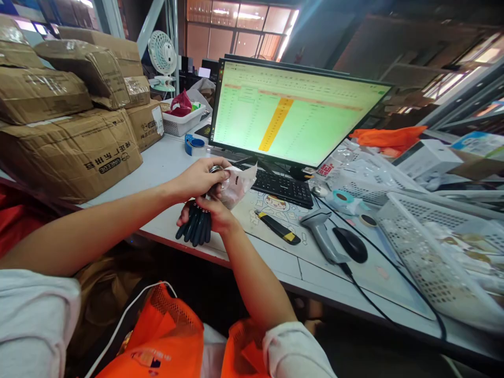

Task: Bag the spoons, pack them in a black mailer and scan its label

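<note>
- The left hand [199,178] comes over from above, its fingers curled down onto a small clear packet [236,186] and a round metal-looking piece at the packet's top edge. The grip from above pins the packet so it cannot slide.
- The right hand [216,212] sits beneath, palm up, closed around a bundle of dark blue-black strips [195,226] that hang down past the table edge. Held low like this, the bundle is kept out of the way while the same hand props the packet from below.
- The two hands are pressed together, one on top of the other, just above the near edge of the white table [165,163], in front of the keyboard [281,186].
- What exactly the round piece is I cannot tell; the fingers cover most of it.
- A yellow-and-black box cutter [277,227] lies on the desk mat just right of the hands, blade end away, within easy reach.
- A grey barcode scanner [323,236] lies on its side next to a black mouse [350,244], both near the monitor [291,113] showing a green spreadsheet.
- Taped cardboard boxes [71,147] are stacked at the left end of the table, leaving the middle for handwork.
- A white mesh basket [433,252] lies at the right.
</note>
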Demonstrator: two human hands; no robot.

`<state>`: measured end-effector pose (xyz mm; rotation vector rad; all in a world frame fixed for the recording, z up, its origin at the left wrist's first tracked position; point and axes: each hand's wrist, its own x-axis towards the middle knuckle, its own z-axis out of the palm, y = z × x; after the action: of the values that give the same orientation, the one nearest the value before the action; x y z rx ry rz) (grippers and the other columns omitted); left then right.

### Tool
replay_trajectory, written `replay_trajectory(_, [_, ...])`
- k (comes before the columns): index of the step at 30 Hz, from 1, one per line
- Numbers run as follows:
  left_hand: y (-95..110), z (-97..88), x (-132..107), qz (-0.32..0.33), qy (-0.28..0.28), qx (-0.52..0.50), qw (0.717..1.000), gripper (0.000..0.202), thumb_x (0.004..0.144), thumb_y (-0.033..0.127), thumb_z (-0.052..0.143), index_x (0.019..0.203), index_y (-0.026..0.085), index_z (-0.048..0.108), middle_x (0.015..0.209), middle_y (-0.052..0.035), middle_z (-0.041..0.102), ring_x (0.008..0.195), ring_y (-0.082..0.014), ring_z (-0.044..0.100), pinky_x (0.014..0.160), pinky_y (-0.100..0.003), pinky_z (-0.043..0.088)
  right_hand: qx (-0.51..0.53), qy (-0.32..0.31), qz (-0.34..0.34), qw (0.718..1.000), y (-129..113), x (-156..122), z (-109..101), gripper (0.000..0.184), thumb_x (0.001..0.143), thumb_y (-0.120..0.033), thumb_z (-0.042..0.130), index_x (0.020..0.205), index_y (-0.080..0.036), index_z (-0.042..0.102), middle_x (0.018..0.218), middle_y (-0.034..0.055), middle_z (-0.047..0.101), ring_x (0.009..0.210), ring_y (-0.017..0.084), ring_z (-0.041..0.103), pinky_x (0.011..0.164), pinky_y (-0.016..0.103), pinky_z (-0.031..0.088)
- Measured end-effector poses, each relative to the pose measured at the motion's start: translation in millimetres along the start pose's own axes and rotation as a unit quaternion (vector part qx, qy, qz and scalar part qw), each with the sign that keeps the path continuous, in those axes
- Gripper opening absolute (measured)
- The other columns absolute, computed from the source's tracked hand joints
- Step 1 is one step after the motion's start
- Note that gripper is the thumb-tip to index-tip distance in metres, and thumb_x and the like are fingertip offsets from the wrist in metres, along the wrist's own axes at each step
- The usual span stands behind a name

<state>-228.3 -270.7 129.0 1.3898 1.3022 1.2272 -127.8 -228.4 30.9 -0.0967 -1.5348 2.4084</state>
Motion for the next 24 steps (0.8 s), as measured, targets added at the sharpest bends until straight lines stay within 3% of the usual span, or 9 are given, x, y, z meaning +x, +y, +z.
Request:
replay_trajectory(3, [10,-7.8,0,0.04,0.018,0.135,0.99,0.008,0.089,0.017,0.063,0.091,0.014,0.069,0.075,-0.0045,0.065,0.064,-0.0159,0.061,0.062,-0.028,0.048,-0.022,0.005,0.023,0.999,-10,-15,12,0.054,0.081,-0.062,0.085,0.096,-0.016,0.06,0.07,0.0042,0.066,0.069,0.025,0.071,0.066,0.037,0.062])
replay_trajectory(6, [18,-18.3,5,0.115,0.056,0.262,0.956,0.009,0.084,0.016,0.064,0.084,0.013,0.072,0.08,-0.0053,0.068,0.073,-0.0173,0.06,0.07,-0.029,0.045,-0.094,0.048,0.09,0.99,-21,-44,18,0.049,0.085,-0.059,0.081,0.089,-0.017,0.057,0.071,0.0041,0.066,0.066,0.022,0.069,0.062,0.034,0.06])
replay_trajectory(9, [21,-25.4,11,0.141,0.07,0.305,0.939,0.013,0.085,0.018,0.061,0.086,0.014,0.073,0.084,-0.0047,0.068,0.08,-0.0187,0.059,0.076,-0.03,0.043,-0.318,0.085,0.123,0.936,-48,-82,14,0.04,0.096,-0.054,0.065,0.082,-0.016,0.06,0.073,0.006,0.067,0.063,0.018,0.065,0.056,0.027,0.053])
replay_trajectory(11, [20,-26.3,14,0.139,0.053,0.294,0.944,0.014,0.087,0.018,0.059,0.086,0.014,0.072,0.084,-0.0043,0.067,0.081,-0.0182,0.058,0.076,-0.03,0.042,-0.495,0.12,0.107,0.854,-80,-103,12,0.038,0.099,-0.046,0.056,0.076,-0.016,0.062,0.069,0.0054,0.065,0.059,0.015,0.059,0.052,0.024,0.045])
replay_trajectory(14, [19,-21.9,15,0.139,0.032,0.269,0.952,0.014,0.089,0.02,0.058,0.089,0.014,0.07,0.076,-0.0032,0.061,0.072,-0.0162,0.053,0.068,-0.03,0.037,-0.672,0.162,0.1,0.715,-141,-116,19,0.036,0.099,-0.039,0.053,0.069,-0.018,0.056,0.061,0.0025,0.058,0.052,0.013,0.048,0.05,0.026,0.035])
replay_trajectory(17, [22,-13.3,11,0.16,0.025,0.26,0.952,0.016,0.092,0.025,0.058,0.093,0.014,0.07,0.075,-0.0031,0.059,0.069,-0.0153,0.049,0.064,-0.03,0.034,-0.8,0.156,0.177,0.551,-189,-103,34,0.027,0.095,-0.03,0.058,0.071,-0.019,0.057,0.065,0.0029,0.06,0.054,0.014,0.046,0.054,0.03,0.033])
replay_trajectory(19, [24,-7.4,7,0.169,0.035,0.254,0.952,0.017,0.092,0.026,0.059,0.093,0.013,0.07,0.076,-0.0033,0.061,0.068,-0.0151,0.05,0.065,-0.03,0.035,-0.841,0.137,0.256,0.457,-206,-89,41,0.021,0.094,-0.026,0.061,0.074,-0.019,0.059,0.071,0.0046,0.063,0.056,0.015,0.047,0.056,0.032,0.033])
replay_trajectory(21, [25,-2.3,3,0.167,0.054,0.24,0.955,0.016,0.091,0.026,0.061,0.091,0.013,0.07,0.076,-0.0036,0.064,0.069,-0.0153,0.052,0.065,-0.03,0.037,-0.854,0.116,0.318,0.396,-211,-77,45,0.016,0.092,-0.025,0.062,0.077,-0.02,0.061,0.075,0.0063,0.064,0.057,0.016,0.047,0.057,0.034,0.034])
replay_trajectory(24, [22,3.1,-3,0.173,0.091,0.228,0.954,0.016,0.091,0.026,0.063,0.088,0.013,0.071,0.081,-0.0049,0.068,0.071,-0.0162,0.055,0.066,-0.031,0.038,-0.866,0.105,0.357,0.333,-213,-65,49,0.006,0.087,-0.022,0.066,0.081,-0.021,0.066,0.078,0.0088,0.065,0.06,0.018,0.051,0.059,0.036,0.038])
